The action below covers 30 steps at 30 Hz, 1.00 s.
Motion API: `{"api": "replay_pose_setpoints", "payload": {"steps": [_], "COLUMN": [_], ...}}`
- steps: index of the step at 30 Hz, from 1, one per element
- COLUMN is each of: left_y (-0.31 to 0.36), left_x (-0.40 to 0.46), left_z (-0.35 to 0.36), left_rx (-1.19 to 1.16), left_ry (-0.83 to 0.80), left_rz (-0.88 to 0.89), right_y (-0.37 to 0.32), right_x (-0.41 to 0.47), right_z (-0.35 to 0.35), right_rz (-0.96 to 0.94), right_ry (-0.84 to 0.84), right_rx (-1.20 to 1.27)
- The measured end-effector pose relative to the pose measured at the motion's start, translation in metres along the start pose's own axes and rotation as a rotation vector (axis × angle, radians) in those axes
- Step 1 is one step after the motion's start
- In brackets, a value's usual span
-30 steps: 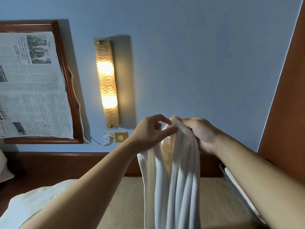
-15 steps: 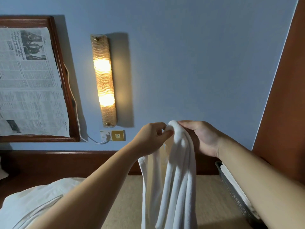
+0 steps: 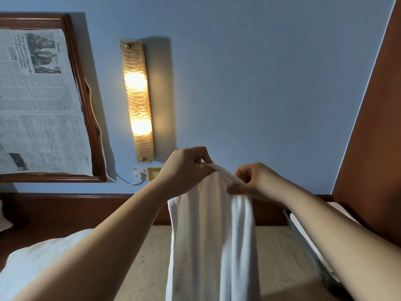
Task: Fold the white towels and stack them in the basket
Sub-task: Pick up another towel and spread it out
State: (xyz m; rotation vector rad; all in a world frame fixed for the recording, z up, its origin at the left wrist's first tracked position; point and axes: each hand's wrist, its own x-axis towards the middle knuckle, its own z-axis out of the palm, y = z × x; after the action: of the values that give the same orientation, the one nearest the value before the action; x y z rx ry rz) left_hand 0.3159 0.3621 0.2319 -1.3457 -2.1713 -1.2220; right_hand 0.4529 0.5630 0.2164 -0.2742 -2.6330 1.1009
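Two hands, left hand [image 3: 184,170] and right hand [image 3: 251,181], pinching hanging white towel [image 3: 212,235], folded towels in mesh basket [image 3: 308,248]

Two bare forearms reach in from the bottom edge, with no sleeves, watch or bracelet on the stretch that shows. The left hand [image 3: 186,170] and right hand [image 3: 252,181] wear no gloves or rings. Fingernails are too small to make out.
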Motion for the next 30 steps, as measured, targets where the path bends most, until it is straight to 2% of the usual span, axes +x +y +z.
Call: {"api": "replay_pose_setpoints", "payload": {"steps": [3, 6, 8, 13, 15, 17, 19, 21, 25, 30], "left_y": [-0.002, -0.003, -0.003, -0.013, -0.019, -0.025, -0.029, -0.026, -0.006, -0.006], "left_x": [-0.002, -0.005, -0.006, -0.009, -0.012, -0.015, -0.017, -0.017, -0.005, 0.006], "left_z": [-0.01, -0.019, -0.025, -0.04, -0.039, -0.034, -0.027, -0.02, -0.013, -0.025], "left_rx": [0.076, 0.11, 0.153, 0.252, 0.296, 0.34, 0.345, 0.259, 0.166, 0.378], "left_ry": [-0.03, -0.026, -0.024, -0.065, -0.105, -0.15, -0.22, -0.27, -0.28, -0.212], "left_rz": [0.04, 0.034, 0.026, -0.019, -0.035, -0.059, -0.081, -0.065, 0.023, 0.13], "right_y": [0.0, 0.003, 0.004, 0.009, 0.007, 0.0, -0.013, -0.024, -0.036, -0.024], "right_x": [-0.001, -0.007, -0.009, -0.013, -0.014, -0.006, 0.004, 0.011, 0.016, 0.02], "right_z": [0.004, 0.012, 0.019, 0.035, 0.035, 0.034, 0.033, 0.034, 0.029, 0.016], "right_rz": [-0.035, -0.034, -0.014, 0.137, 0.205, 0.173, 0.039, -0.085, -0.238, -0.197], "right_ry": [0.079, -0.06, -0.173, -0.395, -0.43, -0.342, -0.158, -0.009, 0.134, 0.218], "right_rx": [0.015, 0.322, 0.438, 0.562, 0.548, 0.356, 0.016, -0.162, -0.222, -0.196]}}
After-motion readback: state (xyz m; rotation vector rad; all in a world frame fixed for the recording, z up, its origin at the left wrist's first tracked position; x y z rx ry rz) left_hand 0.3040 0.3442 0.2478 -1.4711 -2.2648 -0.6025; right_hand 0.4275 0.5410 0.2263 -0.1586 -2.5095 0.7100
